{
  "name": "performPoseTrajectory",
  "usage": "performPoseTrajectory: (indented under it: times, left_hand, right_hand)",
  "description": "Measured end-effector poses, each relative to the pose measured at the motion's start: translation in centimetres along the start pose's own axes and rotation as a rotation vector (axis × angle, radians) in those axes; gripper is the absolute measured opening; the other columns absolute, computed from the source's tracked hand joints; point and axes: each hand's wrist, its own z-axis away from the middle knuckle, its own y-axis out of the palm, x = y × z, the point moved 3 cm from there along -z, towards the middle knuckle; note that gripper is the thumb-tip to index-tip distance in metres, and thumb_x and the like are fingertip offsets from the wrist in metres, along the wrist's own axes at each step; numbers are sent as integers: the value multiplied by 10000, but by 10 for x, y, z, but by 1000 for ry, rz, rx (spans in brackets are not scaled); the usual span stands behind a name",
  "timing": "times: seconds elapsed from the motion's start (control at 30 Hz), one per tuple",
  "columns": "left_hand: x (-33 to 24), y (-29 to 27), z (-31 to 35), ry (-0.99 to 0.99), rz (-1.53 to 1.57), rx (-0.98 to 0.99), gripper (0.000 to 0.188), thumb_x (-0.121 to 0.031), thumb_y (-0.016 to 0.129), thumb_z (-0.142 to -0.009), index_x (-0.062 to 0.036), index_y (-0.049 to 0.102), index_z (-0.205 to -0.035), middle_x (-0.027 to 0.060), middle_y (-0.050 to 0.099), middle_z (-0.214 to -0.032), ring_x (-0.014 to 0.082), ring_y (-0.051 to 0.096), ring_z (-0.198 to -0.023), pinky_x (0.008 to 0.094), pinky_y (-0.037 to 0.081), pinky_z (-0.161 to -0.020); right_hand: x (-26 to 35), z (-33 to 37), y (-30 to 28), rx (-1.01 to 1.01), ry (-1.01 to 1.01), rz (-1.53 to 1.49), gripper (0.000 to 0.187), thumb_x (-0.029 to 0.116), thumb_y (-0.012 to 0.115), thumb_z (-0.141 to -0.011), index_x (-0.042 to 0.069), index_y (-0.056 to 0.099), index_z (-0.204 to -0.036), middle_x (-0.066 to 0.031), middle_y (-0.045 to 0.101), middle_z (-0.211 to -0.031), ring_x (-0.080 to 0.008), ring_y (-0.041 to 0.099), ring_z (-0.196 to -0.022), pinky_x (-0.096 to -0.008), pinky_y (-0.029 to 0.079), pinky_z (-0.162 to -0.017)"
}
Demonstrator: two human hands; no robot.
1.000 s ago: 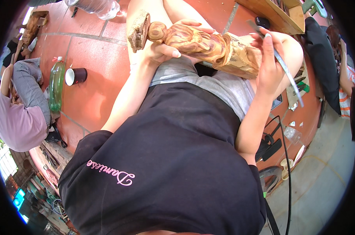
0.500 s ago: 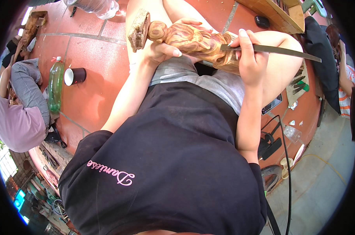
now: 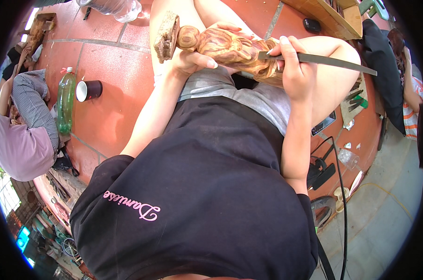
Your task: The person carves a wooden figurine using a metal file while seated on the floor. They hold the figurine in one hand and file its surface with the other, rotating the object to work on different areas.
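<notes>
A carved wooden figure (image 3: 225, 49) lies across my lap, its rough bark-like end to the left and its body slanting down to the right. My left hand (image 3: 192, 60) is wrapped round it near the rounded knob, thumb in front and fingertips showing over the far side. Between the thumb and fingers of my right hand (image 3: 296, 70) is a long, flat, dark metal file (image 3: 332, 60). The file's left end lies against the figure's right part, and its other end reaches out past my knee. My right hand hides part of the file and of the carving.
On the left of the tiled floor stand a green plastic bottle (image 3: 66, 100) and a dark mug (image 3: 89, 90). Several tools (image 3: 355, 98) lie on a mat by my right leg, near a phone (image 3: 324, 123). A cardboard box (image 3: 332, 18) is at far right. Other people sit at both sides.
My right hand and the file have shifted slightly to the left along the figure. The figure, held in my left hand, has barely moved.
</notes>
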Motion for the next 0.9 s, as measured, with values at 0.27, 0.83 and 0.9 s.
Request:
performPoseTrajectory:
  times: [0.27,0.83,0.9]
  left_hand:
    - [-1,1,1,-1,6,-6,858,-12,662,-554,14,327,-1343,224,426,-1365,331,425,-1278,414,342,-1088]
    - [2,-4,2,-15,-24,-21,857,-49,676,-575,6,321,-1353,225,419,-1369,329,409,-1287,422,319,-1100]
    - [2,-1,1,-11,-15,-16,861,-53,681,-577,5,318,-1355,225,419,-1369,330,407,-1289,420,317,-1102]
  right_hand:
    - [0,2,-2,-22,28,-89,298,158,523,-934,-6,613,-702,-9,543,-570,-64,462,-516,-219,359,-493]
    - [-3,3,-4,-2,-116,-32,284,141,522,-926,-9,603,-698,-14,539,-574,-63,466,-525,-224,365,-499]
    - [-3,4,-5,-16,-138,-32,279,134,525,-925,-11,603,-700,-12,545,-579,-65,473,-528,-222,373,-503]
